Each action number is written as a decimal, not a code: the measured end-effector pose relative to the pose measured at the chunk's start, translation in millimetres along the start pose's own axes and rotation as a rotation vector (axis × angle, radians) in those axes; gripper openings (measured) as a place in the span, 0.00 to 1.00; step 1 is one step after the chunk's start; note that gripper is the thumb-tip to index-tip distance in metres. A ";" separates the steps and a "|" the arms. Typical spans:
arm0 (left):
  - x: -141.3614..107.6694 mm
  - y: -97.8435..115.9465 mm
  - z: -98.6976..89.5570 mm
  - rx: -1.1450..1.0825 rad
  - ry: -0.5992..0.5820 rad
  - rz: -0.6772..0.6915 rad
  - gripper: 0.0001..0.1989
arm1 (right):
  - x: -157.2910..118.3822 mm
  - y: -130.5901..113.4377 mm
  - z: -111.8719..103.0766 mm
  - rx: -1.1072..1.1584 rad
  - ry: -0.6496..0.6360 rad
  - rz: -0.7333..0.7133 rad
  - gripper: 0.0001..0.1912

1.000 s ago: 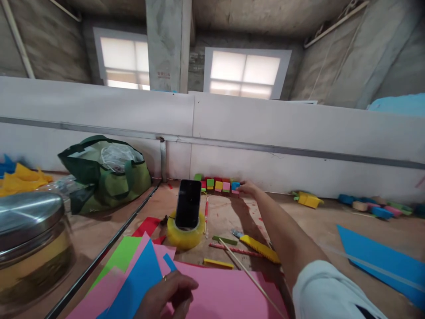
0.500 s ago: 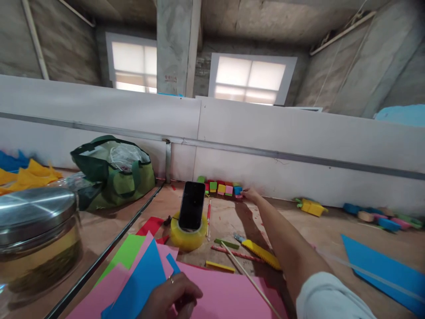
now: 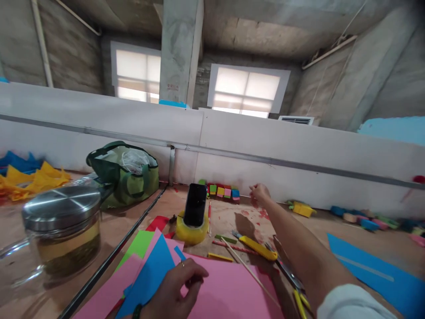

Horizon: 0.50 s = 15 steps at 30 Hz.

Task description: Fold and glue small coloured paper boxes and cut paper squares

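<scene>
My right hand (image 3: 260, 193) is stretched out to the back of the table, just right of a row of small folded paper blocks (image 3: 227, 193) in several colours. It is apart from the blue end block, its fingers slightly parted with nothing visible in them. Near the front, my left hand (image 3: 177, 283) hovers or rests over pink paper sheets (image 3: 229, 283), fingers loosely bent, thumb apart from the index finger. Close by are a blue paper sheet (image 3: 154, 270) and a narrow blue strip (image 3: 179, 253). I see nothing held in the left hand.
A phone (image 3: 195, 206) leans on a yellow tape roll (image 3: 191, 230). A yellow utility knife (image 3: 257, 247), scissors (image 3: 290, 274) and a thin stick (image 3: 245, 266) lie between my arms. At left stand a glass jar (image 3: 66, 239) and a green bag (image 3: 128, 177).
My right hand has come away from the blue end block and moved right, leaving the block in the row. My left hand's fingers have spread a little. The view has shifted slightly.
</scene>
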State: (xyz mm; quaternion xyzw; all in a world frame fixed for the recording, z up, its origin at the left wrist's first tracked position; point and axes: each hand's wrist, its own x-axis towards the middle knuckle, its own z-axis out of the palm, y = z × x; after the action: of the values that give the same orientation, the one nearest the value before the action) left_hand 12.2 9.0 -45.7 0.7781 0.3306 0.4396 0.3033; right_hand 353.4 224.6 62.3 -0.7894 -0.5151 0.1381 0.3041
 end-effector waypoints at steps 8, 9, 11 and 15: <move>0.8 8.5 -8.9 0.031 0.089 0.056 0.09 | -117.9 -49.2 -59.0 -0.056 -0.060 -0.190 0.14; 1.8 9.0 -11.4 0.050 0.098 0.058 0.09 | -147.5 -49.6 -62.3 -0.065 -0.062 -0.227 0.12; 3.6 8.9 -16.8 0.095 0.136 0.067 0.09 | -217.6 -38.4 -65.1 -0.073 -0.062 -0.309 0.09; 7.0 2.1 -25.1 0.165 0.219 0.070 0.10 | -358.7 31.3 -53.0 -0.124 -0.119 -0.652 0.05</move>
State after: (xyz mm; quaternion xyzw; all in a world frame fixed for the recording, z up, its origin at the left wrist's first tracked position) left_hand -6.7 17.7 -29.9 0.7589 0.3693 0.5035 0.1847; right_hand 249.7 -124.1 49.8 -0.5908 -0.7646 0.0477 0.2532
